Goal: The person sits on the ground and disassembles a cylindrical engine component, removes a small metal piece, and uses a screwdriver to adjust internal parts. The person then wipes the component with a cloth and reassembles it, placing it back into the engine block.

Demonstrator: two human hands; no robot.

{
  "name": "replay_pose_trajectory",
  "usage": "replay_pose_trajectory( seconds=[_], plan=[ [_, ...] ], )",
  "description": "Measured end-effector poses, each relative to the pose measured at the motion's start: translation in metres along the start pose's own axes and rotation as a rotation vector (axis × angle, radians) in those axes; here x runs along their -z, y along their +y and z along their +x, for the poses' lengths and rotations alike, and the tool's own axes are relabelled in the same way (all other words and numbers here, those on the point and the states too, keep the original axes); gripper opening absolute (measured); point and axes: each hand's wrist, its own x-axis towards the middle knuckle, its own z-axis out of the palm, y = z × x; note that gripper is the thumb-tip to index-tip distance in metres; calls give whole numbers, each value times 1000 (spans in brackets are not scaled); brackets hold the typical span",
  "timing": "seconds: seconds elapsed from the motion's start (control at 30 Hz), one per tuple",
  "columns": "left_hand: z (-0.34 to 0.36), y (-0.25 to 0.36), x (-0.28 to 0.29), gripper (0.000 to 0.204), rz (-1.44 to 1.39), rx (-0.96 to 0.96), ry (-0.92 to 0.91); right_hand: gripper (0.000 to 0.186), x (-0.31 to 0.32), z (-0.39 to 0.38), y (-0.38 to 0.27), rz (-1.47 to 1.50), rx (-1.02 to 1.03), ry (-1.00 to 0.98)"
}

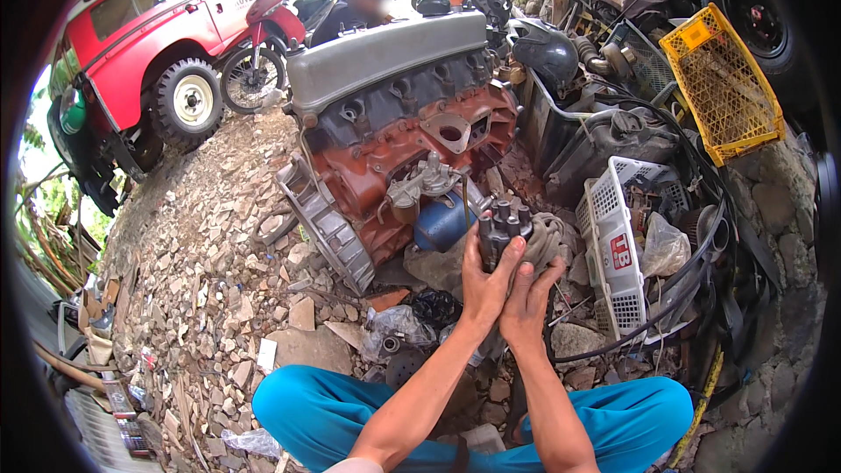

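Observation:
Between my hands is a distributor (501, 226) with a black cap and several upright terminals. My left hand (487, 287) is closed round its left side, thumb along the near face. My right hand (529, 302) grips a grey rag (550, 243) bunched against the distributor's right side; its fingertips are partly hidden in the cloth. Just beyond my hands stands a large engine (377, 171) with a red-brown block and a grey valve cover (390, 57). A blue oil filter (444, 221) on its side is close to my left hand.
A white plastic crate (613, 258) of parts stands to the right, near a black jerrycan (624, 138) and a yellow crate (723, 79). Loose stones (219, 236) cover the ground at left. Behind the engine are a person (355, 10), a red motorcycle (267, 31) and a red car (158, 31).

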Motion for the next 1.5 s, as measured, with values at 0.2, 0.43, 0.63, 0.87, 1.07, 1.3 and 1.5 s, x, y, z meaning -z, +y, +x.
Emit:
replay_pose_trajectory(
  seconds=[0.2, 0.43, 0.63, 0.87, 1.07, 1.3, 1.5],
  plan=[
    [-4, -21, 0, 75, 100, -68, -36, 81, 11, 14, 0, 70, -251, 67],
    [-1, -16, -10, 86, 194, -31, -74, 87, 30, 22, 28, 311, -180, -74],
    [11, -15, -5, 98, 436, 53, -118, 82, 27, 37, 8, 523, -259, -58],
    [29, -6, 40, 100, 330, 320, -213, 56, 51, 52, 9, 1046, -539, -57],
    [22, -14, 53, 58, 390, 390, -452, 53, 49, 53, 5, 1021, -578, 11],
    [29, 31, 76, 40, 426, 93, -219, 46, 53, 54, 11, 973, -666, -101],
    [21, 49, 83, 55, -294, 420, -371, 67, 56, 51, 16, 834, -682, -310]
  ],
)
